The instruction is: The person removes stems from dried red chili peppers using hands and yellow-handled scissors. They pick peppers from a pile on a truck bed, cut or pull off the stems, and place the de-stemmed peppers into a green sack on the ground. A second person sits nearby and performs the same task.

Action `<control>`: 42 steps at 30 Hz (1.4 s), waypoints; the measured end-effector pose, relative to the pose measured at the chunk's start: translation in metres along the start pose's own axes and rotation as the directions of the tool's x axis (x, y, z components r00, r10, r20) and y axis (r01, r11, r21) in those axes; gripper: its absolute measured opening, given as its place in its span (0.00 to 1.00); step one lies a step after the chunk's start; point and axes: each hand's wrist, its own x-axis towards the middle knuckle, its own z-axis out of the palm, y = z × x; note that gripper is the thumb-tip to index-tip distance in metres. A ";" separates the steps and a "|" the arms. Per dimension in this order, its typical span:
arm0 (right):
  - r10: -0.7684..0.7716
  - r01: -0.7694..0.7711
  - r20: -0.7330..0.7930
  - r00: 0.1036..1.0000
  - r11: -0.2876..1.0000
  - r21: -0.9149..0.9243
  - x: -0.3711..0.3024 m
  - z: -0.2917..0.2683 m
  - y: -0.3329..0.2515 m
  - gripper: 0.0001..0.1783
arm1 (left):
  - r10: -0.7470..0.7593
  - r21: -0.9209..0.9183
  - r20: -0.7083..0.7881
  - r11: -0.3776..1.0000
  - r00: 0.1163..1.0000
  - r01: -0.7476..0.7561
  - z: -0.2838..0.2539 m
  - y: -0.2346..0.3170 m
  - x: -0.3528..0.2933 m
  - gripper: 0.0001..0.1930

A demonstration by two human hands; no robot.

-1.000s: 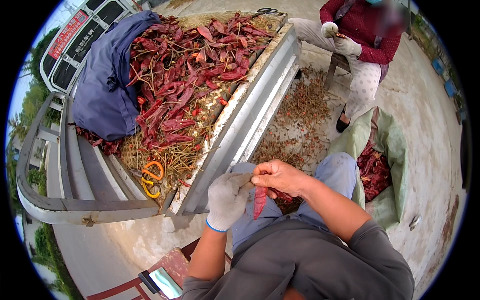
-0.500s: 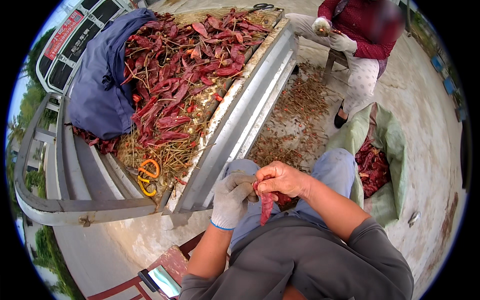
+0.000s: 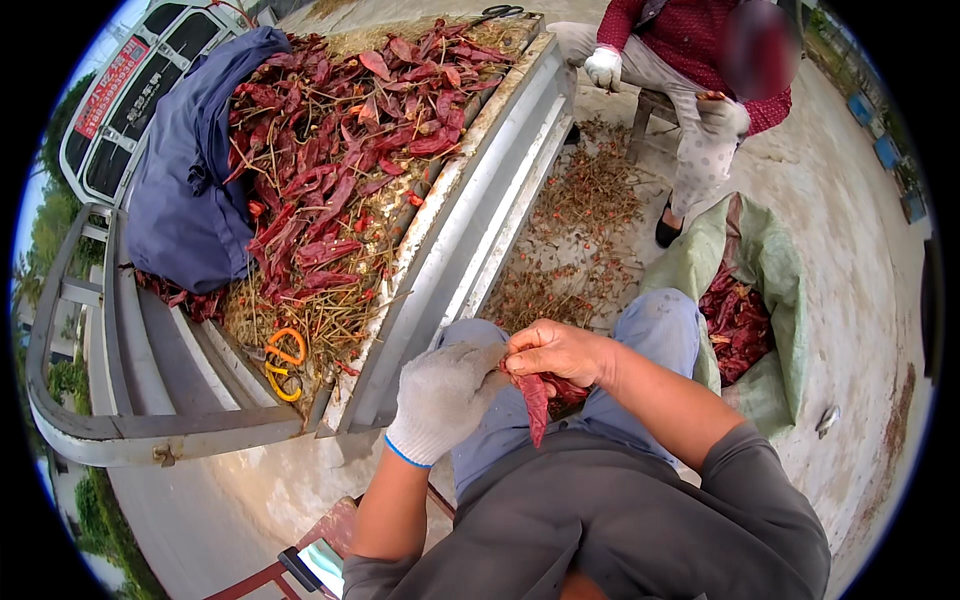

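My right hand [image 3: 552, 352], bare, pinches a dried red chili pepper [image 3: 536, 408] in front of my lap, and its pointed end hangs down. Close against it, my left hand [image 3: 440, 398] in a whitish knit glove with a blue cuff edge has its fingers closed at the pepper's upper end; the back of the glove hides its fingertips. More dark red chili [image 3: 569, 390] shows just below my right hand, between my thighs. To my left, a heap of dried red chilies [image 3: 330, 190] with stems lies on the truck bed.
The bed's metal side wall [image 3: 470, 240] runs beside my left knee. A blue cloth bundle [image 3: 185, 190], an orange-handled tool [image 3: 285, 365] and black scissors [image 3: 500, 12] lie on it. A green woven sack [image 3: 780, 290] of chilies stands right. Beyond sits a gloved person [image 3: 690, 60]; stems litter the ground [image 3: 575, 220].
My left hand has turned so the back of its glove faces up, and shifted slightly left. The pepper stays in my right hand. The other person's gloved hands have moved apart.
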 end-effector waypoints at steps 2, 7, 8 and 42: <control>0.045 -0.045 -0.004 0.999 0.973 -0.225 0.000 0.003 -0.020 0.15 | 0.083 0.220 0.026 0.972 0.996 -0.087 -0.003 -0.004 -0.001 0.09; -0.029 0.066 0.060 0.998 0.506 -0.860 -0.001 0.018 -0.058 0.18 | 0.082 0.242 0.191 0.962 0.978 -0.128 -0.005 -0.011 0.003 0.09; -0.025 0.087 0.084 0.996 0.377 -0.922 -0.001 0.021 -0.065 0.19 | 0.088 0.232 0.237 0.962 0.968 -0.144 -0.004 -0.012 0.004 0.09; -0.686 -0.539 -0.691 0.228 0.502 -0.676 -0.266 -0.156 0.024 0.24 | -0.105 0.748 -0.236 0.615 0.966 0.249 -0.099 -0.133 0.036 0.15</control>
